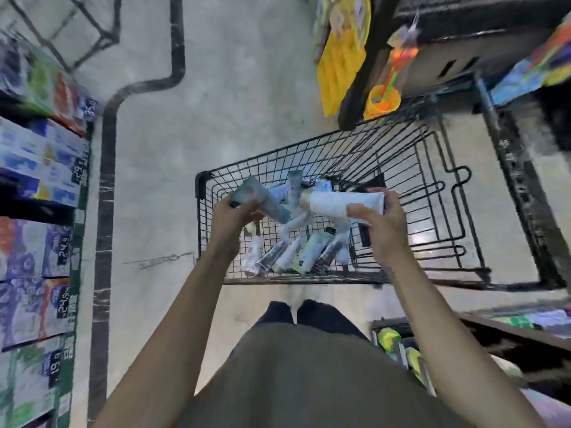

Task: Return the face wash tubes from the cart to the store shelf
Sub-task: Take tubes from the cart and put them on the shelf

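Observation:
A black wire cart (309, 156) stands in front of me on the shop floor. Several face wash tubes (293, 251) lie loose in its basket. My left hand (233, 217) is closed on a teal tube (262, 196) held over the cart's left side. My right hand (381, 217) grips a white tube with a gold end (340, 202), lying crosswise above the basket. The two held tubes nearly touch in the middle. The picture is blurred, so labels are unreadable.
A store shelf (40, 211) with boxed goods and price tags runs down the left edge. Dark shelving with yellow packets (343, 50) and an orange toy (383, 100) stands at the upper right. More shelving (463, 338) is by my right side. Pale floor lies between.

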Action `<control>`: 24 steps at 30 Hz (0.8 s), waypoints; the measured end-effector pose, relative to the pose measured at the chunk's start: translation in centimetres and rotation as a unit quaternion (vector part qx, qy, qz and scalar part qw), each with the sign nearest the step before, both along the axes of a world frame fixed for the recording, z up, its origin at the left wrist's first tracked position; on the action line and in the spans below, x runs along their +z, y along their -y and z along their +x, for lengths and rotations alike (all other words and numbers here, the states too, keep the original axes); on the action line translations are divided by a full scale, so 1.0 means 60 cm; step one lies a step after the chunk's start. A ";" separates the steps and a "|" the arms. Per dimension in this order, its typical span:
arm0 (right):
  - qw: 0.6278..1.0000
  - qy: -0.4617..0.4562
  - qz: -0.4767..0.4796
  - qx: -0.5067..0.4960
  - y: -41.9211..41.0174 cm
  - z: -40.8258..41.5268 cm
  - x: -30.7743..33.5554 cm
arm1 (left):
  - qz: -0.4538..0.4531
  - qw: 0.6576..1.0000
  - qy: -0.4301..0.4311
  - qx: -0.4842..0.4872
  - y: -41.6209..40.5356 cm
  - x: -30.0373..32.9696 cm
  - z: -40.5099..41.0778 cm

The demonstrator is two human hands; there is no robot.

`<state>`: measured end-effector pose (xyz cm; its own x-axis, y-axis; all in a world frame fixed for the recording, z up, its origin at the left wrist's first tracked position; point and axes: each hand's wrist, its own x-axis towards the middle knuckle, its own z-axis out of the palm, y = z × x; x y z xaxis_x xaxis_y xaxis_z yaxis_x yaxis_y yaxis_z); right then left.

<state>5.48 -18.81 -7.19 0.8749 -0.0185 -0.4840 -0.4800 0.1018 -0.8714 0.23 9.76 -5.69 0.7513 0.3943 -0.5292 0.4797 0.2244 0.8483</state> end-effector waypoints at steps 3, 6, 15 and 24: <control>0.995 0.007 0.077 -0.069 -0.006 -0.022 0.050 | -0.033 0.999 0.033 -0.018 0.020 0.047 -0.001; 0.983 0.016 0.142 -0.119 -0.016 -0.052 0.091 | -0.066 0.995 0.064 -0.040 0.048 0.089 0.002; 0.966 0.048 0.058 -0.248 -0.041 -0.200 0.157 | -0.108 0.966 0.075 -0.223 0.107 0.153 -0.033; 0.930 0.029 0.144 -0.338 -0.004 -0.406 0.204 | -0.206 0.893 0.022 -0.399 0.163 0.180 -0.130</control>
<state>-18.88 -18.59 5.07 0.7348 -0.4506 -0.5070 -0.1746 0.5966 -0.7833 -7.60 -0.03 5.09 0.7295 -0.4978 -0.4691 0.5949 0.1234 0.7943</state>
